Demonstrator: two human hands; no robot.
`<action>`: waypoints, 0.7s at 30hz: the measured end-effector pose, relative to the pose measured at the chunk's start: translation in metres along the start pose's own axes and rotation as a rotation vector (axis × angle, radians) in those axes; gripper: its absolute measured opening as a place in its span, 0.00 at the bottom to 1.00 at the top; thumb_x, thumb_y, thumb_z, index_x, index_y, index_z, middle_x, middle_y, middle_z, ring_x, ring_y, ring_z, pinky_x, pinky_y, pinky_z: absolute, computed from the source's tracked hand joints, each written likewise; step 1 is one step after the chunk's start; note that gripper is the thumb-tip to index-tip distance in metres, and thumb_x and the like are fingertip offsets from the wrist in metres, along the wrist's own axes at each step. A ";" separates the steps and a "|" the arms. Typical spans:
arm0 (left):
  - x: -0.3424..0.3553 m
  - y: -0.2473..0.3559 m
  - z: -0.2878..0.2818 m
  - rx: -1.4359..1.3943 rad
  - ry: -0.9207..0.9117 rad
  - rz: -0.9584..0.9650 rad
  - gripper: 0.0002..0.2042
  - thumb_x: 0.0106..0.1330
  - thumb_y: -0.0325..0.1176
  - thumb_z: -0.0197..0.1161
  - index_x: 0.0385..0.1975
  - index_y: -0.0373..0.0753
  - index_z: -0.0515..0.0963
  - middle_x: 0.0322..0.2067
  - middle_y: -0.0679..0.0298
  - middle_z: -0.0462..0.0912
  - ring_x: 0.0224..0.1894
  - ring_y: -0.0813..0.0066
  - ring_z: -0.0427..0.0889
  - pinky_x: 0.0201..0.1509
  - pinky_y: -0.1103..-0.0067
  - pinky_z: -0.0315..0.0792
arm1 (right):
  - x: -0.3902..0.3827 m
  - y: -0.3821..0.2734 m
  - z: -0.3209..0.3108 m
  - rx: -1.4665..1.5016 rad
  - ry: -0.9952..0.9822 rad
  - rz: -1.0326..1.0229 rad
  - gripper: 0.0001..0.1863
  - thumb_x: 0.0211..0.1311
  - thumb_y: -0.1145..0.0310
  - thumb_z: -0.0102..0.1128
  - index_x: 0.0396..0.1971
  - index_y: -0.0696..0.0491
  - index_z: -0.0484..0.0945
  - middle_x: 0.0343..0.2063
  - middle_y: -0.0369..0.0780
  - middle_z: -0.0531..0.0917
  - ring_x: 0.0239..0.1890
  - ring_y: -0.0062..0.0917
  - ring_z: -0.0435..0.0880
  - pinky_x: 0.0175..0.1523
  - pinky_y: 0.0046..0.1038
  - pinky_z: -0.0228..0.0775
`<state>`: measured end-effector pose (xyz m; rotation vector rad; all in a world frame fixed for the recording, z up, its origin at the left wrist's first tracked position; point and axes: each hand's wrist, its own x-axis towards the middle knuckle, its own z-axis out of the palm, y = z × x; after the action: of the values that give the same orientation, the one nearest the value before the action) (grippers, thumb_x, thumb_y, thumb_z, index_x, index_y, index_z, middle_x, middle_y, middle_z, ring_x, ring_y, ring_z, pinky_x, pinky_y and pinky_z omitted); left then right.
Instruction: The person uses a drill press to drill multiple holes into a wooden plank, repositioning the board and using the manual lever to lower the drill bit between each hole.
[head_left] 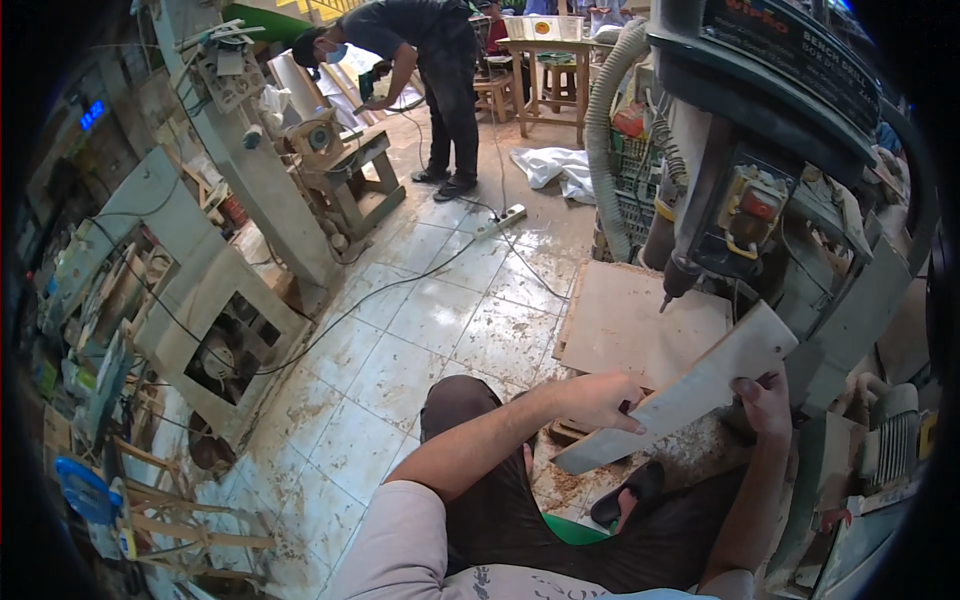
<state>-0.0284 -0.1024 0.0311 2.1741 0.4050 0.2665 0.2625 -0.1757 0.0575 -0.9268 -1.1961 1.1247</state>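
Observation:
A long, pale narrow board [685, 384] slants from near my knees up to the right, tilted, with a small hole near its upper end. My left hand [610, 400] is closed on its lower left part, and my right hand [762, 398] grips it near the upper right end. Above and behind the board is a bench drill [720, 200], its bit [666, 300] pointing down over a square wooden table board [625, 320]. Wood pieces and shavings [565, 470] lie below my hands, partly hidden by the board.
A person [445, 90] in dark clothes bends over a power tool at the back. Cords and a power strip [500, 222] cross the dusty tiled floor [380, 300]. Wooden panels [180, 310] and a blue object [85, 490] are at left, a wooden table [545, 50] at back.

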 end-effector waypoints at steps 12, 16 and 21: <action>-0.014 -0.017 -0.019 -0.388 -0.017 0.007 0.16 0.59 0.35 0.72 0.42 0.32 0.83 0.36 0.62 0.87 0.36 0.80 0.80 0.43 0.79 0.75 | 0.003 0.002 0.062 -0.440 -0.593 0.247 0.21 0.51 0.75 0.74 0.47 0.59 0.80 0.43 0.38 0.85 0.47 0.22 0.82 0.54 0.28 0.73; -0.024 -0.014 -0.026 -0.404 -0.070 0.071 0.17 0.58 0.34 0.73 0.44 0.32 0.83 0.37 0.62 0.87 0.39 0.82 0.81 0.45 0.80 0.75 | -0.002 0.012 0.070 -0.510 -0.766 0.358 0.27 0.52 0.63 0.76 0.51 0.56 0.79 0.42 0.39 0.85 0.44 0.22 0.81 0.52 0.25 0.72; -0.020 -0.006 -0.037 -0.340 -0.054 -0.007 0.14 0.55 0.30 0.75 0.38 0.32 0.84 0.38 0.61 0.87 0.40 0.76 0.83 0.45 0.77 0.78 | -0.012 0.027 0.081 -0.528 -0.887 0.303 0.28 0.55 0.64 0.69 0.55 0.59 0.74 0.46 0.46 0.84 0.49 0.27 0.82 0.57 0.29 0.72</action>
<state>-0.0605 -0.0797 0.0476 1.8424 0.3121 0.2527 0.1783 -0.1843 0.0418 -1.0514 -2.2022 1.5742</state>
